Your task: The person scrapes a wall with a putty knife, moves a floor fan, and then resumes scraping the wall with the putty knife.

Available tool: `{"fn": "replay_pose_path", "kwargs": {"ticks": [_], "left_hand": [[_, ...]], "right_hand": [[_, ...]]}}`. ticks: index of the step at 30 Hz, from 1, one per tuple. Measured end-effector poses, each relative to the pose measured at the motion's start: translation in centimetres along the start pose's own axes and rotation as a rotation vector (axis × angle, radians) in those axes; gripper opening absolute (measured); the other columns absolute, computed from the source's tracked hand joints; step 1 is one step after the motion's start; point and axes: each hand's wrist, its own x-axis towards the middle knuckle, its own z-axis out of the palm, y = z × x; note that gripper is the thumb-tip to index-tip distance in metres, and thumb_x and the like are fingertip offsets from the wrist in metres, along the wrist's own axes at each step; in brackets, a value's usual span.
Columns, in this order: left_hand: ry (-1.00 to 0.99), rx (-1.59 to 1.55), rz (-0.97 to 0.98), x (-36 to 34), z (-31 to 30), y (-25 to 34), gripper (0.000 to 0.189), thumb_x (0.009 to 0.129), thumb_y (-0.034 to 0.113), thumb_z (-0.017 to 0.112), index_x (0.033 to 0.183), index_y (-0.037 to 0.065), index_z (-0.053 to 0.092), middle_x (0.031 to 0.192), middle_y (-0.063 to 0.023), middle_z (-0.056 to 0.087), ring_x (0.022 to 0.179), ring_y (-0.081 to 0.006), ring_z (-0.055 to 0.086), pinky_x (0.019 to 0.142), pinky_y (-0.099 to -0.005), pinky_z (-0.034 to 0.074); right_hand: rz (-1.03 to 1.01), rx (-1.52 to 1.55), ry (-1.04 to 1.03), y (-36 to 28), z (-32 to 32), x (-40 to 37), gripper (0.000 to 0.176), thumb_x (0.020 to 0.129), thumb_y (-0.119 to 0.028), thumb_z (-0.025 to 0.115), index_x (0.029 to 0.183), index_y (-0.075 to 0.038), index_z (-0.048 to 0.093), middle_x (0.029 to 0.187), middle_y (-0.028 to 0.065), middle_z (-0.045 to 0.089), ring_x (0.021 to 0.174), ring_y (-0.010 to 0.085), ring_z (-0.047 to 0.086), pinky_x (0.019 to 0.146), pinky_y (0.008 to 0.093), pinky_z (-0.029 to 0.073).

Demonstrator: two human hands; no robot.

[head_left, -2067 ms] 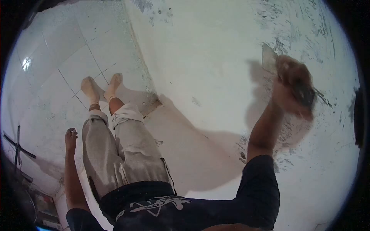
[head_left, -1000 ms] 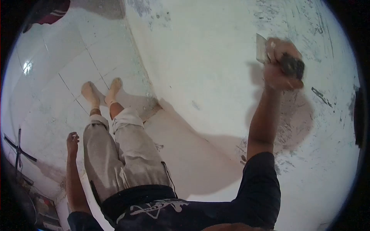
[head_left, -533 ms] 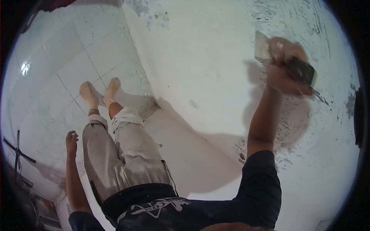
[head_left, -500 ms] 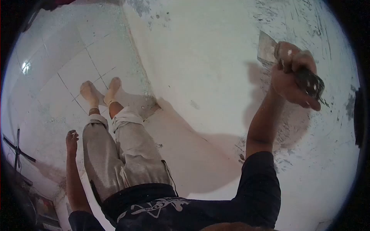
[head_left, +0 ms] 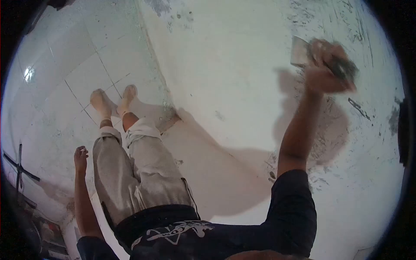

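Out at the upper right, my right hand [head_left: 325, 71] is closed round the dark handle of a putty knife [head_left: 299, 51]. Its broad flat blade points left, close against the whitish wall [head_left: 242, 73]. Motion smears the fingers and the handle. Dark streaks and rough patches mark the wall around this hand. My left hand [head_left: 81, 159] hangs low beside my leg with its fingers curled. A small white thing [head_left: 83, 150] shows at those fingertips, too small to name.
My feet stand on a pale tiled floor [head_left: 65, 104] beside the foot of the wall. At the lower left is a black crossed stand base [head_left: 19, 167], with dark boxy items [head_left: 50, 232] below it. A dark object [head_left: 403, 132] shows at the right edge.
My right hand and the putty knife have shifted slightly up the wall and blurred, baring a dark streak below the hand. My left hand stays where it was.
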Motion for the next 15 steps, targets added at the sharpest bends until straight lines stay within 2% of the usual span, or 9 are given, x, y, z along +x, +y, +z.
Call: {"fn": "replay_pose_path", "kwargs": {"ticks": [2, 5, 7, 9, 11, 12, 13, 14, 15], "left_hand": [[-0.017, 0.018, -0.026, 0.2, 0.2, 0.8, 0.027, 0.086, 0.017, 0.047, 0.105, -0.001, 0.053, 0.09, -0.0096, 0.057, 0.081, -0.0163, 0.056, 0.067, -0.03, 0.047], [0.014, -0.018, -0.001, -0.1, 1.1, 1.6, 0.025, 0.086, 0.017, 0.047, 0.104, 0.0, 0.053, 0.09, -0.0086, 0.057, 0.082, -0.016, 0.056, 0.067, -0.0292, 0.047], [-0.011, -0.019, 0.014, -0.7, 0.5, 0.9, 0.025, 0.086, 0.017, 0.047, 0.104, 0.001, 0.053, 0.09, -0.0084, 0.057, 0.082, -0.0158, 0.056, 0.067, -0.0291, 0.047], [0.022, -0.007, 0.051, 0.1, 0.9, 1.2, 0.024, 0.086, 0.017, 0.047, 0.103, 0.001, 0.053, 0.088, -0.0078, 0.057, 0.082, -0.0153, 0.056, 0.067, -0.0289, 0.047], [0.02, -0.048, 0.021, 0.0, 0.8, 1.5, 0.024, 0.086, 0.017, 0.047, 0.102, 0.001, 0.053, 0.087, -0.0075, 0.057, 0.081, -0.0152, 0.056, 0.067, -0.0286, 0.047], [0.008, -0.078, -0.013, -0.3, 0.8, 1.7, 0.023, 0.086, 0.017, 0.047, 0.102, 0.001, 0.053, 0.087, -0.0072, 0.057, 0.081, -0.0151, 0.056, 0.067, -0.0284, 0.047], [0.021, -0.038, -0.053, -0.4, 0.8, 1.7, 0.022, 0.086, 0.016, 0.048, 0.102, 0.002, 0.053, 0.086, -0.0065, 0.057, 0.081, -0.015, 0.056, 0.066, -0.028, 0.046], [0.002, -0.024, -0.06, -0.9, 0.7, 1.0, 0.022, 0.086, 0.016, 0.048, 0.102, 0.002, 0.053, 0.086, -0.0065, 0.057, 0.081, -0.015, 0.056, 0.066, -0.028, 0.046], [-0.001, -0.023, -0.042, -0.6, 0.6, 0.4, 0.023, 0.086, 0.016, 0.048, 0.102, 0.001, 0.053, 0.086, -0.0067, 0.057, 0.081, -0.0152, 0.056, 0.066, -0.028, 0.046]], "right_hand": [[0.01, -0.03, 0.0, 1.2, 0.6, 0.2, 0.082, 0.061, -0.086, 0.038, 0.076, -0.006, 0.044, 0.067, 0.0038, 0.04, 0.062, 0.0144, 0.038, 0.056, 0.0285, 0.031], [-0.001, 0.139, 0.193, 0.2, 1.8, 1.1, 0.076, 0.061, -0.085, 0.04, 0.066, -0.009, 0.038, 0.063, 0.0013, 0.034, 0.061, 0.0148, 0.034, 0.062, 0.0268, 0.032], [0.034, 0.266, 0.374, 0.4, 2.9, 0.6, 0.076, 0.063, -0.085, 0.037, 0.066, -0.009, 0.038, 0.062, 0.0012, 0.034, 0.06, 0.0146, 0.033, 0.06, 0.0272, 0.033], [-0.032, -0.246, 0.274, 0.8, 3.3, 1.5, 0.074, 0.068, -0.082, 0.032, 0.067, -0.009, 0.041, 0.062, 0.0017, 0.036, 0.056, 0.0146, 0.034, 0.051, 0.0268, 0.033], [-0.109, -0.077, 0.055, 1.3, 2.1, 2.2, 0.077, 0.07, -0.082, 0.028, 0.068, -0.007, 0.043, 0.062, 0.0025, 0.038, 0.053, 0.0148, 0.035, 0.046, 0.0269, 0.031], [-0.147, 0.344, -0.105, 1.1, 1.5, 2.7, 0.08, 0.068, -0.084, 0.026, 0.068, -0.006, 0.044, 0.062, 0.0032, 0.039, 0.053, 0.015, 0.036, 0.045, 0.0273, 0.029], [-0.094, -0.119, 0.201, 1.4, 1.9, 1.5, 0.079, 0.066, -0.085, 0.027, 0.066, -0.008, 0.041, 0.061, 0.0028, 0.039, 0.053, 0.0135, 0.035, 0.044, 0.0265, 0.026], [0.089, -0.549, 0.466, 1.3, 3.0, 0.9, 0.077, 0.064, -0.087, 0.029, 0.064, -0.01, 0.039, 0.059, 0.0024, 0.038, 0.052, 0.012, 0.034, 0.044, 0.0257, 0.023], [0.085, -0.409, 0.288, 1.1, 2.8, 1.6, 0.075, 0.065, -0.084, 0.034, 0.066, -0.009, 0.038, 0.062, 0.0013, 0.037, 0.054, 0.0126, 0.033, 0.046, 0.0256, 0.024]]}}
